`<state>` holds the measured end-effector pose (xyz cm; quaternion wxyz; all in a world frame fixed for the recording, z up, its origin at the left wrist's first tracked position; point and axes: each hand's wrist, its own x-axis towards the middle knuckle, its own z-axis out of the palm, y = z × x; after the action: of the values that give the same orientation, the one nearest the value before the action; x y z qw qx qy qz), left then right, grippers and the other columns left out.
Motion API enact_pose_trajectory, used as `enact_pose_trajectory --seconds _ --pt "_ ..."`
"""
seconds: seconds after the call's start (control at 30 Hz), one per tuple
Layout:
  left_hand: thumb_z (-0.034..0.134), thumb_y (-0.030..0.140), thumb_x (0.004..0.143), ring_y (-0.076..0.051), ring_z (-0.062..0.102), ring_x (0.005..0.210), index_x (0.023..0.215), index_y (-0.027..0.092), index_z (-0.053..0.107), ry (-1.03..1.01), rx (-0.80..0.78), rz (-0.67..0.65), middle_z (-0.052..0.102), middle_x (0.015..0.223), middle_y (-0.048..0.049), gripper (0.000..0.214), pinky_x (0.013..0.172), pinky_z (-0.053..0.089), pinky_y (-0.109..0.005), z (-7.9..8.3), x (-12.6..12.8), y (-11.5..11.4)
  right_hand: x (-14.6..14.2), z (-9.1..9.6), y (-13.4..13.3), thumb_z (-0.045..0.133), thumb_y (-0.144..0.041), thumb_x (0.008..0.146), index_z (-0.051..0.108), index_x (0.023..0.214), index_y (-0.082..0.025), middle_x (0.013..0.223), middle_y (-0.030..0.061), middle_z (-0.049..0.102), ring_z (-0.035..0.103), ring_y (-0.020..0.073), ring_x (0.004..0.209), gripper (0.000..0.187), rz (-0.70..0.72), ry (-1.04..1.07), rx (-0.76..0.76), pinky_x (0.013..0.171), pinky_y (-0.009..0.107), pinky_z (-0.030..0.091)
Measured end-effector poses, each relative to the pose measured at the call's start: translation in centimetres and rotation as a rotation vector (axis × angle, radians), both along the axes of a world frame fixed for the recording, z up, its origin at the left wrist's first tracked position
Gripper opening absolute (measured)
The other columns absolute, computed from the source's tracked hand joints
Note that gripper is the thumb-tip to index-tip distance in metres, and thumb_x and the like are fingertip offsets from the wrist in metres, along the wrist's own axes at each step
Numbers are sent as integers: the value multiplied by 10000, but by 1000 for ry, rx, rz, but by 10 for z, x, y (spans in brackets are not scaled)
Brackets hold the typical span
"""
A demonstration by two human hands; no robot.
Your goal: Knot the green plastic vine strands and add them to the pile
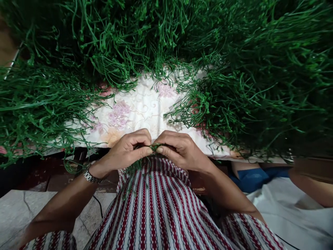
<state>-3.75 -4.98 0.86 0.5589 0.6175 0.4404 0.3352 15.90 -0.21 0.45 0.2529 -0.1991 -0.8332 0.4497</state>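
**Small bunch of stems [155, 148] pinched at the cloth's [145, 100] edge**

With our left hand [130, 147] and right hand [180, 146] nearly meeting, we hold the bunch between them, thumbs and fingers clamped on it, just above our striped clothes [156, 208]. Thin greens dangle under the left hand. Heaps of green stems [47, 100] lie left, right and beyond on the flowered cloth. A watch [91, 174] circles our left wrist.
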Motion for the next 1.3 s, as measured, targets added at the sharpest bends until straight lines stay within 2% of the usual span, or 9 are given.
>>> enact_pose_trajectory --seconds 0.1,0.3,0.53,0.67,0.8,0.97,1.17,1.23,1.3 --pt "565 229 820 -126 475 754 728 159 551 -98 70 125 496 786 -18 116 680 380 -243 -6 5 -4 -4 -3 -4 499 -194 887 589 854 -138 740 20 594 545 94 675 111 -111 36 -91 628 216 438" --pt "569 255 821 -94 469 623 743 157 571 -148 -118 273 519 666 10 125 582 381 -204 -9 12 -9 -10 -7 -12 500 -173 870 593 832 -125 707 23 571 536 104 671 112 -256 60 -26 638 228 428" --pt "538 202 785 -56 397 469 681 139 563 10 -222 159 457 530 52 124 451 304 -167 0 8 0 -7 -3 -3 494 -187 868 605 762 -128 693 30 569 524 115 664 164 -209 -32 -29 623 235 406" --pt "535 194 772 -56 392 487 655 130 566 59 -156 234 461 535 47 137 462 304 -164 -1 12 1 -6 -3 -3 533 -256 866 598 828 -136 726 19 582 525 105 664 142 -161 -42 -128 617 215 403" --pt "531 223 796 -74 439 528 669 136 573 110 -87 293 500 569 31 160 502 349 -176 -5 17 -4 -11 -11 -10 615 -326 814 547 820 -146 683 -20 526 478 86 618 193 -268 -9 -195 575 187 378" --pt "463 222 863 -96 483 580 734 153 593 259 58 84 543 615 13 195 552 369 -200 -2 9 -3 -9 -15 -16 478 -297 900 525 818 -148 619 -35 488 432 72 537 176 -190 -135 -110 523 187 324" --pt "407 40 803 -122 418 542 590 173 500 424 416 -425 467 521 8 267 576 341 -268 16 -6 -10 9 5 -20 430 -255 915 514 747 -164 626 -10 536 453 90 539 209 248 -290 130 530 227 318" --pt "418 27 774 -130 419 516 597 192 519 394 426 -459 479 505 9 262 550 340 -277 27 -16 -15 23 15 -20 417 -255 927 505 708 -174 607 -16 529 448 87 525 249 322 -252 115 534 229 330" --pt "447 53 778 -133 448 490 663 226 588 311 395 -352 528 508 14 252 530 358 -273 36 -27 -17 38 25 -18 421 -281 935 497 677 -180 571 -25 499 444 81 509 287 281 -212 67 528 224 334"
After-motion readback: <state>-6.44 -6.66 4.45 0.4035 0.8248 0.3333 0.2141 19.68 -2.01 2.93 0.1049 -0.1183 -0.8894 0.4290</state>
